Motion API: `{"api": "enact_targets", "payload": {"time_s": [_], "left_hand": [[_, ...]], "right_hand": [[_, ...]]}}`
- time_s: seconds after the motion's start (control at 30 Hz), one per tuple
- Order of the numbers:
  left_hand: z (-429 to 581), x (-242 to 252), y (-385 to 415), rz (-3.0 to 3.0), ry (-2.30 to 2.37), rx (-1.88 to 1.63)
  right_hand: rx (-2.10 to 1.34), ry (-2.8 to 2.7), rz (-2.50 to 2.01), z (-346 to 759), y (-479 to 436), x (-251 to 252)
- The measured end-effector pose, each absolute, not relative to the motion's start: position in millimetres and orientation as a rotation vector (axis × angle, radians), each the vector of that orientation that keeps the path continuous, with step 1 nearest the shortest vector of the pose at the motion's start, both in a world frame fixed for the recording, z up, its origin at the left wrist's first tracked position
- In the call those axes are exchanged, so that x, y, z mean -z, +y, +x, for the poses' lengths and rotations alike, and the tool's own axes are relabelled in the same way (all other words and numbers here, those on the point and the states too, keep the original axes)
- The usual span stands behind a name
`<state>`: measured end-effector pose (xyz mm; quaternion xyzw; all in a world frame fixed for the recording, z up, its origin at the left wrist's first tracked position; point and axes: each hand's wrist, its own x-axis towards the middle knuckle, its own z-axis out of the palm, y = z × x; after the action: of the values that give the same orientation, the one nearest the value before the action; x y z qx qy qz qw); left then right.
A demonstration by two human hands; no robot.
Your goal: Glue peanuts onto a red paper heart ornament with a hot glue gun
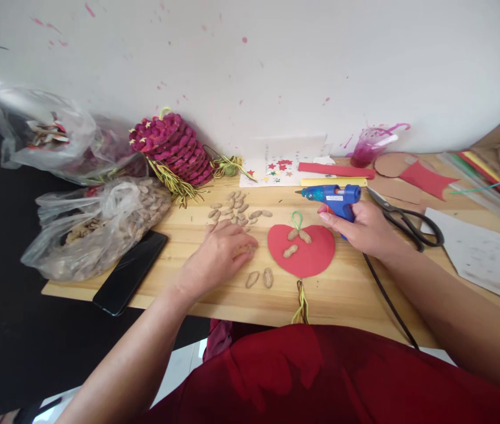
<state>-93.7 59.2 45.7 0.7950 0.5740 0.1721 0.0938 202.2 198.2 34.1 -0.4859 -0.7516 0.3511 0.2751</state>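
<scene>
Three peanuts (305, 236) lie on a red heart (314, 260), a glue gun (338, 200) beside it in the right hand (367, 228)

In the head view, the red heart lies flat on the wooden bench (214, 297), just right of the frame's centre. Two of its peanuts rest near the notch, under a green loop (297, 219), and the third is a little lower and to the left. A yellow and brown tassel (301, 303) hangs from the lower tip.

The right hand's fingers are wrapped around the handle of the blue glue gun, whose nozzle points left, above the heart's upper edge. The left hand (223, 247) is left of the heart, its fingers curled near a loose pile of peanuts (238, 205); I cannot tell whether they grip one. Two single peanuts (268, 278) lie below that hand's fingers, near the lower left of the heart.

At the left of the frame are a plastic bag of peanuts (143, 206), a black phone (130, 274) and a purple stacked ornament (183, 150). Black-handled scissors (435, 231) lie right of the right hand; a red strip (335, 170) and a yellow strip (333, 182) lie above the glue gun.
</scene>
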Motion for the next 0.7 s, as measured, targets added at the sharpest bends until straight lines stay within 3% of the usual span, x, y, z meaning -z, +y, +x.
{"api": "enact_targets", "payload": {"time_s": [0.27, 0.7], "left_hand": [[-123.2, -59.4, 56.3, 2.171, 1.894, -0.812], [-164.1, -44.4, 54.3, 1.986, 2.293, -0.698]], "right_hand": [[-0.952, -2.018, -1.282, 205.3, 200.9, -26.3], [-0.969, -1.998, -1.312, 210.2, 203.4, -16.7]]}}
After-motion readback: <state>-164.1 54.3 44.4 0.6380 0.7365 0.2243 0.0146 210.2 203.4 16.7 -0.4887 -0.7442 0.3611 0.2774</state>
